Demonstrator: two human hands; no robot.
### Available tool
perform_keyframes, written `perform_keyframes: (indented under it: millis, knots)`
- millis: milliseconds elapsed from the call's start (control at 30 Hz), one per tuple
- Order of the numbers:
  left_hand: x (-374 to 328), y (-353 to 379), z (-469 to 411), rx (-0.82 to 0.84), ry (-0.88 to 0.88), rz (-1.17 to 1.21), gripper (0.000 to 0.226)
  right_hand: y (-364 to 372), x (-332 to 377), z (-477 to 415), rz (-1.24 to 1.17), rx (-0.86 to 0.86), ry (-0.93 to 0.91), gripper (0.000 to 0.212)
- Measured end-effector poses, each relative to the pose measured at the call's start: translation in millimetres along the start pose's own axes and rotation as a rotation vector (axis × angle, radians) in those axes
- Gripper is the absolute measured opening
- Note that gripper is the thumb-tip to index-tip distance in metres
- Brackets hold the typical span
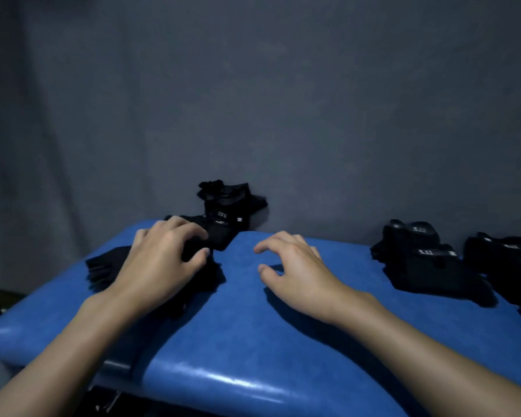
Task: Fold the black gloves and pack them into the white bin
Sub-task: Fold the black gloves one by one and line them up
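Black fabric bunches under my left hand [163,257] at ten o'clock: thumb and curled fingers pinch the glove [106,266], likely to pin its fold on the blue pad [253,326]. My right hand [295,266] hovers loosely curled, empty. Folded gloves [424,257] sit at three o'clock; no white bin shows.

Your left hand [163,260] lies on a black glove [106,266] at the left of the blue padded table [253,326], fingers and thumb curled round a bunch of its fabric. Your right hand [295,266] is just above the bare blue surface, fingers loosely curled, holding nothing. A heap of black gloves [229,206] lies at the far edge. Folded gloves [424,254] lie at right. Behind is a grey backdrop [253,85].
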State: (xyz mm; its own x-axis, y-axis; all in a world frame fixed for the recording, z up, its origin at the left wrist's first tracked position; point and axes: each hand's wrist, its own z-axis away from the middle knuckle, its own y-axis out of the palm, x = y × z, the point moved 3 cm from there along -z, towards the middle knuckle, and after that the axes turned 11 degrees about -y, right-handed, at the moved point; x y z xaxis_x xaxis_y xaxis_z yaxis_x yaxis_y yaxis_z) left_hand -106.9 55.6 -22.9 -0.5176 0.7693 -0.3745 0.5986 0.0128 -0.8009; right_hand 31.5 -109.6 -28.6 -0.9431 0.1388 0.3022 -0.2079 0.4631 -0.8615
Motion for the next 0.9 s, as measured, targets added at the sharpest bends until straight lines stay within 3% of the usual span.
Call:
perform_keyframes:
  millis: [267,600,900]
  knots:
    - [54.8,-9.1,1.1,0.051,-0.150,-0.059,0.027,55.2,21.5,-54.3,-0.225,0.025,0.035,0.032]
    - [62.3,-8.6,-0.3,0.061,-0.196,0.048,0.029,71.7,26.4,-78.2,-0.346,-0.051,0.059,0.022]
    - [47.2,-15.1,-7.2,-0.071,-0.148,0.428,0.022,40.9,28.5,-73.1,-0.715,-0.256,0.059,0.014]
